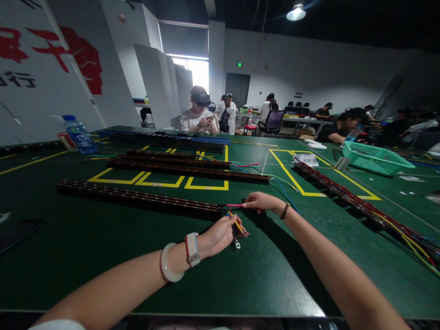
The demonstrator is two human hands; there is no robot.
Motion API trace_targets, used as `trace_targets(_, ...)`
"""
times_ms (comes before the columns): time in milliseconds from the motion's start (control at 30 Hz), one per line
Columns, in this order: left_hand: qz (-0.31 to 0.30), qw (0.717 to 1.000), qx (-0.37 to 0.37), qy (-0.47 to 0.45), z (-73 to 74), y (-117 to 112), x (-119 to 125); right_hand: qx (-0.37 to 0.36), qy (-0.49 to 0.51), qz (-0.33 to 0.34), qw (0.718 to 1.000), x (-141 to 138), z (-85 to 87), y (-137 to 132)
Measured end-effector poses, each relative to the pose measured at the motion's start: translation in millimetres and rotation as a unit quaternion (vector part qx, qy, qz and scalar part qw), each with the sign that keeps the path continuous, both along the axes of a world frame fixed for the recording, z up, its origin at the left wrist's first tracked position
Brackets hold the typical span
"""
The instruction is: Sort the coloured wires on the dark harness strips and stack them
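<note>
A long dark strip assembly (144, 196) lies across the green table, its wires coming out at the right end. My left hand (222, 234) is closed around several of those wires, among them a yellow wire (238, 224); a metal ring terminal (237, 245) hangs below the fingers. My right hand (263, 201) pinches the free end of a red wire (234, 205) and holds it out to the right of the strip. Behind, more dark strips (192, 168) lie side by side, a blue wire (283, 190) trailing from them.
On the right lies a bundle of strips with wires (343, 195). A green plastic basket (378, 158) stands at the back right, a water bottle (79, 135) at the back left. Yellow tape (206, 187) marks the green table (130, 256). A person (199, 112) sits across the table.
</note>
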State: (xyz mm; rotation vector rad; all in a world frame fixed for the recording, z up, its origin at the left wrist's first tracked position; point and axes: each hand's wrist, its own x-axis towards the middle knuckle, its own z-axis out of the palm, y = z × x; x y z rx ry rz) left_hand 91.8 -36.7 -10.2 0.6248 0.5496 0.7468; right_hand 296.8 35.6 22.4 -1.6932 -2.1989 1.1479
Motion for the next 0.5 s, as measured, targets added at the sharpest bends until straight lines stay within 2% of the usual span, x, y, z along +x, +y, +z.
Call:
trace_targets(67, 0.005, 1.0, -0.004, -0.008, -1.7, 0, 1, 0.059, -0.07, -0.003, 0.996, -1, 17.1, -9)
trace_targets(167, 0.009, 1.0, -0.003, -0.019, -4.4, 1, 3, 0.162, -0.151, -0.013, 0.975, -11, 47.0, -30)
trace_targets(200, 0.009, 1.0, -0.002, -0.019, -5.1, 2, 3, 0.159, -0.156, 0.005, 0.975, -17, 55.4, -38)
trace_targets(300, 0.001, 1.0, 0.003, -0.003, -6.2, 3, 4, 0.078, -0.158, 0.101, 0.979, -36, 70.3, -61)
trace_targets(433, -0.001, 1.0, 0.008, 0.016, -5.4, 1, 5, 0.088, -0.251, 0.136, 0.954, -52, 69.5, -77)
trace_targets(500, 0.011, 1.0, 0.009, 0.015, -4.1, -1, 5, 0.073, -0.256, 0.136, 0.954, -52, 66.4, -76)
